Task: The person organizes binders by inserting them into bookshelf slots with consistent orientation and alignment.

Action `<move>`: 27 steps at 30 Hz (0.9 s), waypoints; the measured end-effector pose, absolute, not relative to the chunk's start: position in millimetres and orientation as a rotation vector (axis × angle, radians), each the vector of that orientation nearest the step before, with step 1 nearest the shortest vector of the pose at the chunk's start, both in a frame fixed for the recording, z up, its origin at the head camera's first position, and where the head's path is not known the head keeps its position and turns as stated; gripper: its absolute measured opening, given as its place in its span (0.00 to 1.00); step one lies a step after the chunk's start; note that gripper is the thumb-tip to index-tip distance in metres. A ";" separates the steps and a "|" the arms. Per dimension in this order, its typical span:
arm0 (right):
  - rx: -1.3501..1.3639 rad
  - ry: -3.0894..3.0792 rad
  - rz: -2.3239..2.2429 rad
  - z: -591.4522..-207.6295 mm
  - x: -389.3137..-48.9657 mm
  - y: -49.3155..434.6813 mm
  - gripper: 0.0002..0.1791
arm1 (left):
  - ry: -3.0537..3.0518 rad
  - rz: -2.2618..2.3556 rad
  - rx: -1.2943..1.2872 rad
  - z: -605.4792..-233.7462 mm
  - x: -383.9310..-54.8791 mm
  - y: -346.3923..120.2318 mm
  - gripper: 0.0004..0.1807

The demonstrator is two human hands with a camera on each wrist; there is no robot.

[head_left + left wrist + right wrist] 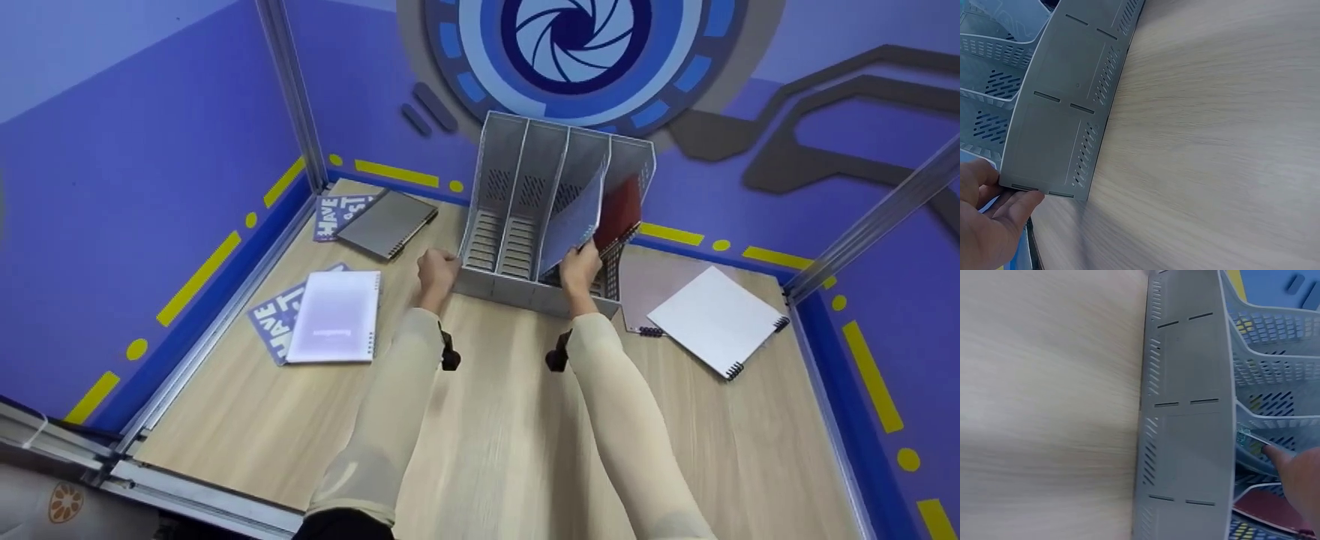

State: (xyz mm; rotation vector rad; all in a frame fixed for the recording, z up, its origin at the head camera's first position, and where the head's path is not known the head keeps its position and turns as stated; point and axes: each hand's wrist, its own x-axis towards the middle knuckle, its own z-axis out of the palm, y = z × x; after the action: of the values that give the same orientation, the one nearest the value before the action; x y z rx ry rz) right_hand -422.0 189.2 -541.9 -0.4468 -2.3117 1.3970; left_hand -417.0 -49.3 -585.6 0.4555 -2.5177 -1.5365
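Note:
A grey file organizer (517, 289) with several upright compartments stands at the back of the table. My left hand (438, 270) grips its front left corner; in the left wrist view the fingers (1016, 209) pinch the end of the front panel (1044, 135). A pale blue notebook (576, 225) leans in the third compartment from the left. My right hand (580, 271) reaches over the front panel and pinches this notebook by its near edge. Just to the right, a dark red notebook (621, 210) stands in the rightmost compartment, partly hidden by the pale one.
On the left lie a grey spiral notebook (386, 225) and a pale lilac notebook (334, 319), each over a purple lettered booklet (326, 217). A white spiral notebook (716, 319) overlaps a pinkish notebook (645, 289) on the right. Purple wall panels (360, 97) enclose the table.

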 end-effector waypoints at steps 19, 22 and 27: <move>-0.552 -2.383 1.430 -565.2 -440.7 192.4 0.19 | -2.512 -1.512 0.427 -588.5 -417.8 -44.1 0.16; -0.544 -2.390 1.485 -564.6 -442.3 194.6 0.19 | -2.507 -1.523 0.422 -589.0 -417.7 -45.0 0.15; -0.506 -2.418 1.651 -559.2 -444.2 196.9 0.20 | -2.516 -1.510 0.445 -589.1 -418.3 -51.2 0.14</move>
State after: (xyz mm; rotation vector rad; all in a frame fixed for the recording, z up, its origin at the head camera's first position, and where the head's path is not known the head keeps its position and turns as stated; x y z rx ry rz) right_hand -444.2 196.9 -559.2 -0.5063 -2.4176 1.6507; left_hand -418.3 -51.2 -589.1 0.4452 -2.5159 -1.5096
